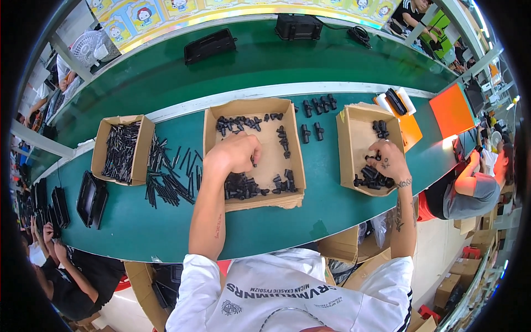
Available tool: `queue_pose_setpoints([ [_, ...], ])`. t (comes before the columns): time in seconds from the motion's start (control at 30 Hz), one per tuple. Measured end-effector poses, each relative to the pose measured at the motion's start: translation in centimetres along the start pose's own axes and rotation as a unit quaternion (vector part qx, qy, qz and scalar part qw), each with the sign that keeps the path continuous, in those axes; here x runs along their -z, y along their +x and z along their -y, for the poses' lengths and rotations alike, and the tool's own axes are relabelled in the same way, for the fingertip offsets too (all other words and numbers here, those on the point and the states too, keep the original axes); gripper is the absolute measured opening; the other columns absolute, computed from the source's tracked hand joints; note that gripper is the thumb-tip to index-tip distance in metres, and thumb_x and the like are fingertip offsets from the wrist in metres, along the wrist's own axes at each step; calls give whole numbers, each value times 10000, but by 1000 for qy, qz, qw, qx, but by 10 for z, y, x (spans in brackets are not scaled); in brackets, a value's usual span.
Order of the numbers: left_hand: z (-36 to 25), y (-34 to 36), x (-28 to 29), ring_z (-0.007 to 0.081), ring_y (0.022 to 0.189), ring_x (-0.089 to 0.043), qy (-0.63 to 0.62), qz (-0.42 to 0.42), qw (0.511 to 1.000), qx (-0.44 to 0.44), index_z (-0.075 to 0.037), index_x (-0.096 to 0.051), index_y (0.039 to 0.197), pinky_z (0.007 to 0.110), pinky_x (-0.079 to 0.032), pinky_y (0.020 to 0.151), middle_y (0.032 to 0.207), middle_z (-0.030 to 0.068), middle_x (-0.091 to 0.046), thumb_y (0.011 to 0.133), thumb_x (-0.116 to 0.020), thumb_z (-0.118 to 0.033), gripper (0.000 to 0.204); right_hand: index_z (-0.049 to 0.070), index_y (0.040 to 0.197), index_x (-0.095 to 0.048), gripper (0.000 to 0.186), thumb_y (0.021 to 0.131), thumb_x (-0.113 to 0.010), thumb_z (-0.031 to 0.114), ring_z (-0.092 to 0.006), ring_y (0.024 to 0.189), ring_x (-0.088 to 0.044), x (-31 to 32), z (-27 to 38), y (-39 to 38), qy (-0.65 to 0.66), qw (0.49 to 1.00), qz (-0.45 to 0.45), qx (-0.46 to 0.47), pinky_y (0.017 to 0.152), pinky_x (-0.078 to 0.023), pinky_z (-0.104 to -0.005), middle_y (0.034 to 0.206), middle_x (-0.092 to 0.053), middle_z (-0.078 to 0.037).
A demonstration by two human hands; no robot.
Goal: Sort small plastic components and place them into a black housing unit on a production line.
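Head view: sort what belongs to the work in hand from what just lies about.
Likely in the work:
middle carton, under left hand
right carton, under right hand
black fittings

Apparently lying about:
loose black rods
left carton
black tray
orange panel

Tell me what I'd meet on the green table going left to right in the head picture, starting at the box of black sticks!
Box of thin black rods → loose black rods → big cardboard box → loose black fittings → smaller cardboard box → large orange panel.
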State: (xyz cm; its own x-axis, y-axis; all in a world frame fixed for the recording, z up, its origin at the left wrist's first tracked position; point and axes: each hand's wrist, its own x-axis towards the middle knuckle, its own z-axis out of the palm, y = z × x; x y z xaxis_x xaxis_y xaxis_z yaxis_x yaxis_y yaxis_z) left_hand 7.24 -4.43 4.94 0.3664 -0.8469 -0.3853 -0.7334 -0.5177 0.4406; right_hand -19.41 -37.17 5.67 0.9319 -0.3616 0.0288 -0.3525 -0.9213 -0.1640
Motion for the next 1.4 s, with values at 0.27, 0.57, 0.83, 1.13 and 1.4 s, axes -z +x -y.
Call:
queue_pose_setpoints([
  [0.27,2,-13,7,317,1006,-619,-31,-19,999,5,-112,-735,910,413,-512,854,917,139,-694,685,-725,-3,250,23,1009,-673,171,844,-663,65,-339,909,-647,9,158,175,140,947,-62,282,791,-518,-406,972,-681,-153],
  [0.57,-9,-22,13,338,977,-620,-57,-13,998,-29,-62,-715,822,417,-507,841,874,137,-693,646,-667,35,207,72,1219,-611,385,837,-644,101,-292,1302,-475,-106,278,402,-101,934,-208,271,1068,-398,-434,1284,-603,-100],
  [0.83,13,-30,18,311,853,-673,-84,-104,983,-127,-33,-687,774,415,-506,752,785,118,-698,626,-691,75,184,55,949,-688,201,829,-671,216,-292,1122,-562,-57,258,340,-95,863,-323,375,932,-462,-400,1048,-659,-106],
  [1.13,14,-58,47,323,799,-676,-129,-128,982,-55,27,-636,804,413,-509,688,798,164,-682,656,-697,94,174,16,886,-589,299,973,-585,302,-62,759,-533,98,126,37,356,909,-214,18,703,-441,-239,789,-562,19],
  [1.4,-19,-46,41,252,653,-598,-145,-150,971,-118,-4,-738,917,365,-467,619,792,138,-665,719,-754,29,202,39,1008,-680,287,903,-708,305,-103,833,-615,-3,110,-107,612,698,176,-328,760,-471,-238,877,-654,-1],
])
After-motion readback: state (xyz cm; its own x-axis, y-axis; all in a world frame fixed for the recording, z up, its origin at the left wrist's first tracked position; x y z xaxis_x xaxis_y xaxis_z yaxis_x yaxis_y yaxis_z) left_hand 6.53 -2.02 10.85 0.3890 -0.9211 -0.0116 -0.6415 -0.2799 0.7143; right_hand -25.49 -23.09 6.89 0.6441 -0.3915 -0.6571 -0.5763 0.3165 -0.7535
